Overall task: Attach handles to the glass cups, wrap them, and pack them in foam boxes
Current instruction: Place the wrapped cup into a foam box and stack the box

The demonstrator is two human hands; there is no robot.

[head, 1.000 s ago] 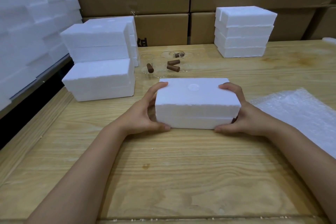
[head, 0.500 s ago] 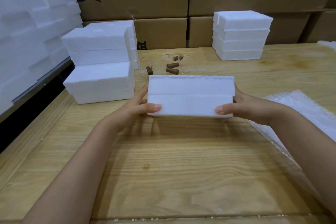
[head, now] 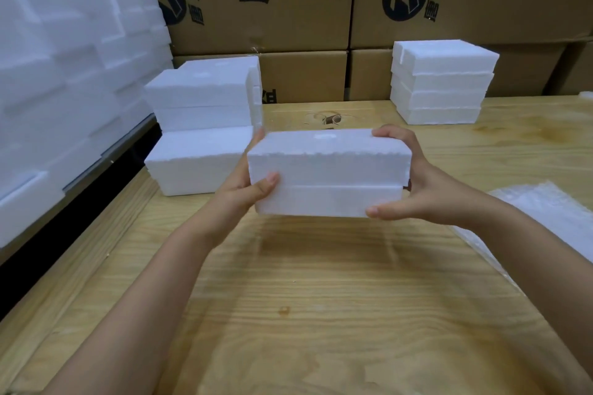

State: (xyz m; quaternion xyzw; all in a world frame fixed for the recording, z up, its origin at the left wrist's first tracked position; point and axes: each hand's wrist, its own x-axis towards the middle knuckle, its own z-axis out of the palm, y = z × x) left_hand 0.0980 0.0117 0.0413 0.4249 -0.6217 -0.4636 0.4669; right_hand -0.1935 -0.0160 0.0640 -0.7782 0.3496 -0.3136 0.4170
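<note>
The foam box point(head: 327, 173) hangs clear of the bench point(head: 321, 298), gripped at its two short ends. The left hand point(head: 244, 189) has its thumb on the front face, and the right hand point(head: 417, 192) curls round the other end. The box's long axis runs left to right, roughly level, with the top face up and the seam between its halves horizontal. The likely risk is the halves sliding apart — the upper one overhangs slightly at the right. Hard squeezing could also crumble the foam edges.

Free passage over the table point(head: 321, 298) at six o'clock. At ten o'clock foam stacks point(head: 199, 151) block; bubble wrap point(head: 545, 218) covers three.
</note>
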